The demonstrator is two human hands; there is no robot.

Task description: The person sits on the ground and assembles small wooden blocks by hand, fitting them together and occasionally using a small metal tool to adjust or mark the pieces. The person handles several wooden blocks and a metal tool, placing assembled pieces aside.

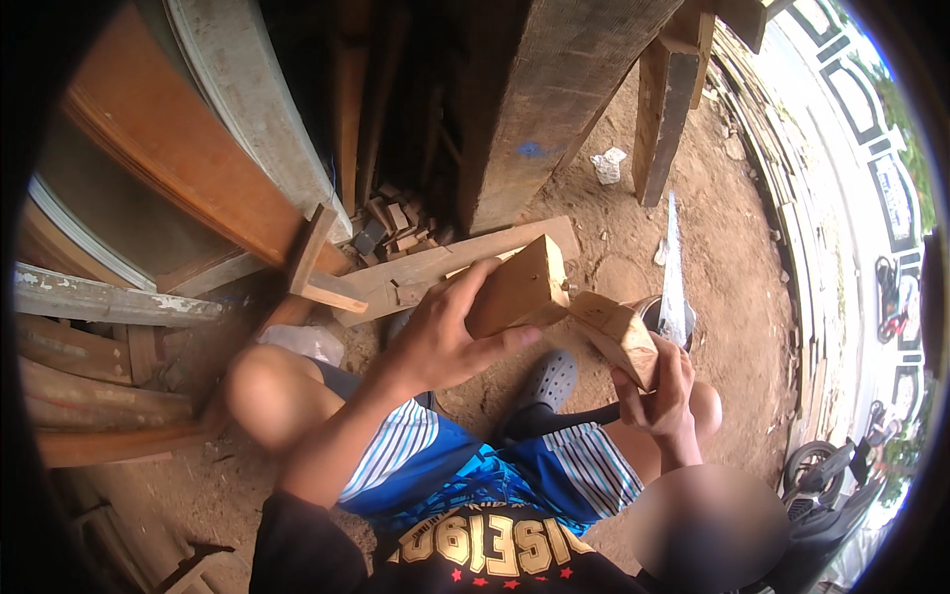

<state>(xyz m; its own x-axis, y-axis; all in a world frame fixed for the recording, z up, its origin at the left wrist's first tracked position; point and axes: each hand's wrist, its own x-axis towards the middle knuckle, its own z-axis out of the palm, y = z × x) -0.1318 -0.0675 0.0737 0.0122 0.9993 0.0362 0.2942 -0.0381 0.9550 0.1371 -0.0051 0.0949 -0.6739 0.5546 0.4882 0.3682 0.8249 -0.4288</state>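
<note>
My left hand (441, 332) is closed round a thick wooden block (520, 290), with the thumb along its lower edge. On the other side, my right hand (661, 391) grips a second, smaller wooden block (618, 335) from below. The two blocks are raised over my lap, their near ends almost meeting; whether they touch I cannot tell. Just beyond the right-hand block stands a dark round container (687, 327), partly hidden. A long tapering metal blade (673, 262), like a handsaw's, rises beside it, its lower end out of sight.
A flat plank (465, 265) lies on the dirt floor ahead, by a pile of offcuts (396, 228). Leaning boards (178, 148) crowd the left. A heavy wooden beam (554, 89) stands in front. Stacked strips (782, 178) line the right, near a parked motorcycle (831, 485).
</note>
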